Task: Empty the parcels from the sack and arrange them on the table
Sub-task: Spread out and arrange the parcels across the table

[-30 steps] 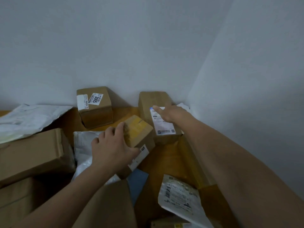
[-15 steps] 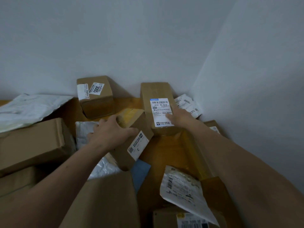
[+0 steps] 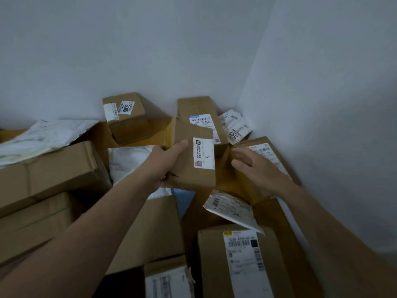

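My left hand (image 3: 165,160) grips a small brown cardboard parcel (image 3: 191,171) with a white label marked 3, lifted above the orange table (image 3: 154,125). My right hand (image 3: 255,168) hovers just right of that parcel with fingers spread, holding nothing. Behind the lifted parcel a taller brown box (image 3: 197,106) with a barcode label stands against the back wall. A box marked 3005 (image 3: 126,119) stands further left. No sack is visible.
Large brown boxes (image 3: 49,173) pile up at the left, with white mailer bags (image 3: 40,136) on top and in the middle. A white bag marked 2005 (image 3: 235,126) lies in the corner. Another box (image 3: 268,155) sits under my right hand, and labelled boxes (image 3: 240,265) sit near me. Walls close off back and right.
My left hand has lifted the small parcel up and to the right. My right hand left the tall box's label and drew back toward the lifted parcel.
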